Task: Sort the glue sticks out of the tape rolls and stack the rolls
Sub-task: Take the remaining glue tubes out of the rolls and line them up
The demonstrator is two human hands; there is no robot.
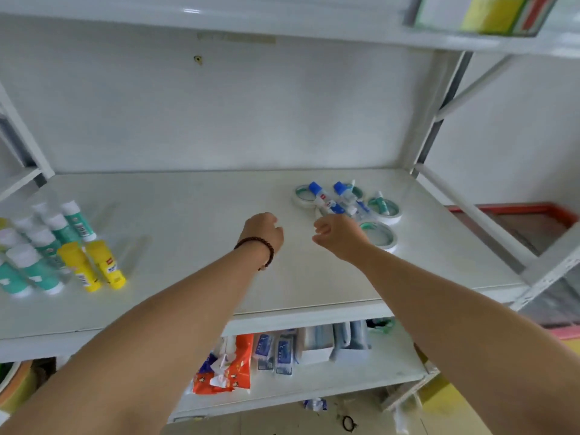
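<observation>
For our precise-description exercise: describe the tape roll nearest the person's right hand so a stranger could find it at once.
Start on the white middle shelf and go to the cluster of tape rolls and blue-capped glue sticks at its right rear. The tape roll is the nearest one, beside the right hand; unlike the other rolls, no glue stick lies on it.

Scene is bright w/ soft, even, diffuse light, prob. from overhead or the room side, leaving only faint shadows beside the green and yellow bottles (47, 246) at left and a small glare streak on the upper shelf edge (191, 11). Wide-angle lens bends the shelf frame (489, 215) and uprights outward toward the edges, and both forearms stretch large at the bottom corners. Whole pic is soft/low-detail; labels on the pile of glue sticks and tape rolls (345, 202) are unreadable.
</observation>
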